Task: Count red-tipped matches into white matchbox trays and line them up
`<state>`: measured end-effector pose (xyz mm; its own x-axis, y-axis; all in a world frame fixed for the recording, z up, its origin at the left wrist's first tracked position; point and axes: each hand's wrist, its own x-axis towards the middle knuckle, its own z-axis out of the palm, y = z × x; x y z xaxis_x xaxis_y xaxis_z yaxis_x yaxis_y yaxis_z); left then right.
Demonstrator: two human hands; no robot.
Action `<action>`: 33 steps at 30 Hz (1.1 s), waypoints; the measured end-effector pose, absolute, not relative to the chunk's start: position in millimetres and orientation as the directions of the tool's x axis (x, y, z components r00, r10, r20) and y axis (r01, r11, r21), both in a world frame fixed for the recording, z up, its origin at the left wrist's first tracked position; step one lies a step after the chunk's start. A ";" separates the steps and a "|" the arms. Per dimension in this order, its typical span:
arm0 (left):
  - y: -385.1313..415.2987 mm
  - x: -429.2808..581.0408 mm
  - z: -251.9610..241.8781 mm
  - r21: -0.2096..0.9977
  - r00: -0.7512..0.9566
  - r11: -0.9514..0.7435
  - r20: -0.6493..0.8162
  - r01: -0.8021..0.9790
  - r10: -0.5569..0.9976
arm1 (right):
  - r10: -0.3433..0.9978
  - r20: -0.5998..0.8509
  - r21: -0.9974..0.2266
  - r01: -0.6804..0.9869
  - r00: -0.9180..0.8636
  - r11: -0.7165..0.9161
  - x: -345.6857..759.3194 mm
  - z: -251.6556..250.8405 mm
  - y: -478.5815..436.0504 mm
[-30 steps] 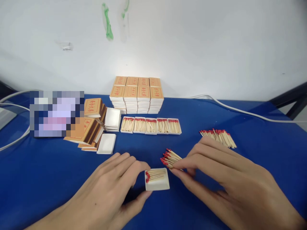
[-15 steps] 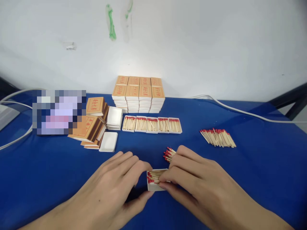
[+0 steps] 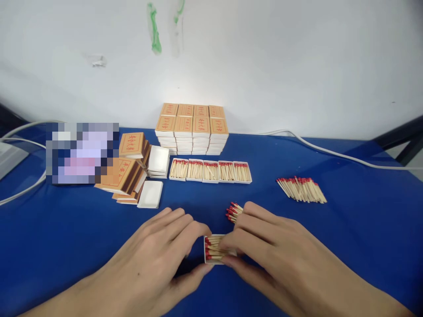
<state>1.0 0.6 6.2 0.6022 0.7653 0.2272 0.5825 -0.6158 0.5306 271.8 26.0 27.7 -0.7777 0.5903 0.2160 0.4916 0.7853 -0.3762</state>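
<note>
White tray (image 3: 217, 263), over the blue tabletop (image 3: 185, 198), is gripped between spread thumb and forefinger of the left hand (image 3: 165, 257), while matches (image 3: 213, 247) inside are partly covered by bent fingers of the right hand (image 3: 274, 253), whose hold is hidden.

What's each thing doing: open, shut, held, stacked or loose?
Left hand: gripping near tray.
Right hand: at that tray's matches.
Near tray: open, holding matches.
Tray row: open, filled with matches.
Lone white tray: open, bottom showing.
White tray stack: top one open.
Back boxes: neatly stacked, shut.
Left boxes: piled unevenly.
Far-right matches: loose.
Small match bunch: loose, partly hidden.
</note>
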 end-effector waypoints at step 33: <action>0.6 -2.9 7.2 0.541 0.611 -0.612 0.212 0.577 0.763 | 0.899 0.196 -0.370 0.819 -0.391 0.437 293.7 21.7 36.4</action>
<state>-2.9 0.6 7.2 0.6106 0.7631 0.2116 0.5769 -0.6117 0.5413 293.7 36.4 21.7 -0.3911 0.8992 0.1963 0.8194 0.4373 -0.3705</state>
